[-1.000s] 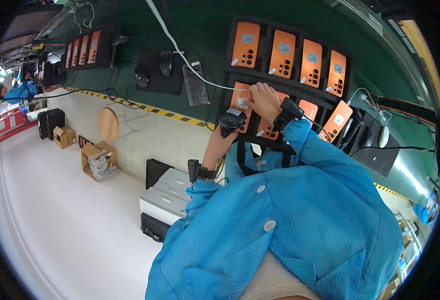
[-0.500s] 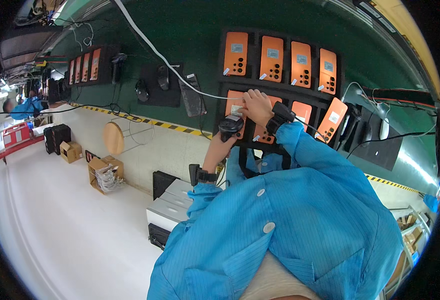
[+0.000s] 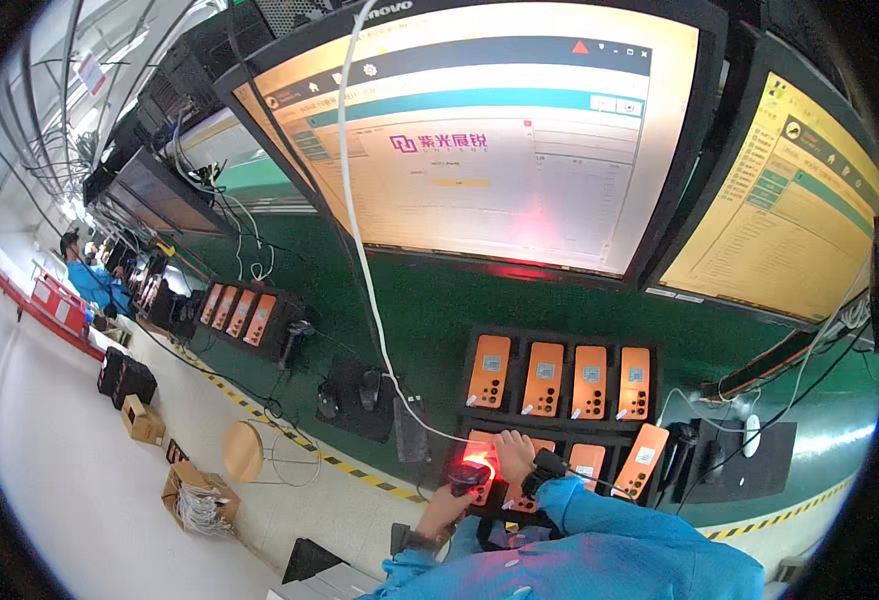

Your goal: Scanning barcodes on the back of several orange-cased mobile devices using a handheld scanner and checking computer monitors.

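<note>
My left hand (image 3: 445,510) is wrapped round a black handheld barcode scanner (image 3: 468,478). Red light from the scanner falls on the label of an orange phone (image 3: 479,437) in the near row of a black foam tray (image 3: 560,427). Beside that phone, the fingers of my right hand (image 3: 515,455) are closed at the end of a white cable (image 3: 365,265); how the cable end meets the phone is hidden. In the far row lie several orange phones (image 3: 542,385) with labels and dark camera rings. At the near row's right end, one orange phone (image 3: 643,462) sits tilted.
A large lit monitor (image 3: 460,200) stands behind the tray, with a second monitor (image 3: 790,200) to its right. To the left are a keyboard (image 3: 412,430) and another tray of phones (image 3: 260,318). A white mouse (image 3: 752,436) rests at the right. A round wooden stool (image 3: 244,452) stands beyond the striped bench edge.
The view has tilted up, bringing the monitors into sight. Red scanner light now shines on the phone. Both hands stay at the same phone.
</note>
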Demonstrator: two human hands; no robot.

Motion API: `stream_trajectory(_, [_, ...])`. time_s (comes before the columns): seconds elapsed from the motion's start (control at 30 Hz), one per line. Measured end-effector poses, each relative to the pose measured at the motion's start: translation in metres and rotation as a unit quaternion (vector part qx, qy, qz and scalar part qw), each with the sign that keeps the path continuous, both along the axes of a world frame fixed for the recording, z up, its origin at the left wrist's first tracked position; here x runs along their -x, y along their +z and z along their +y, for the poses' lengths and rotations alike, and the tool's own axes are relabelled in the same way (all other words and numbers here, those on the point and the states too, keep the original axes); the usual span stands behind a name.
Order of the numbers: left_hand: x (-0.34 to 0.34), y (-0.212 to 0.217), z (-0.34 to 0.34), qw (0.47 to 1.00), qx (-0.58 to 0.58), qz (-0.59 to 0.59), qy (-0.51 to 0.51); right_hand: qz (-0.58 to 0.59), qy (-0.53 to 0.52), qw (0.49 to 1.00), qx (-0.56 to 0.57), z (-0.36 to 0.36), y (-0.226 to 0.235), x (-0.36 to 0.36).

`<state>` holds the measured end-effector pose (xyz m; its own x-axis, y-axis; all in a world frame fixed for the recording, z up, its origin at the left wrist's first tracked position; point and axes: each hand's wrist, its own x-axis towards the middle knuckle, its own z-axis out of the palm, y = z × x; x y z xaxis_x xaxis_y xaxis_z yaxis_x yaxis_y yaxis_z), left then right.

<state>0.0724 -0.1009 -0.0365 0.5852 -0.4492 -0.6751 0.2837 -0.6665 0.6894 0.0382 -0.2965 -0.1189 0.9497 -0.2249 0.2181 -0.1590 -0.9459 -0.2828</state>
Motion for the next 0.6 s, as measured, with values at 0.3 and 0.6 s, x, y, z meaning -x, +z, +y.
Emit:
stream_trajectory(0.3, [-0.003, 0.014, 0.002, 0.999, 0.028, -0.002, -0.041, 0.02, -0.028, 0.999, -0.014, 0.006, 0.015, -0.004])
stream_trajectory(0.6, [-0.002, -0.009, 0.022, 0.997, 0.038, -0.05, -0.051, 0.067, -0.07, 0.992, -0.079, 0.027, 0.026, 0.011])
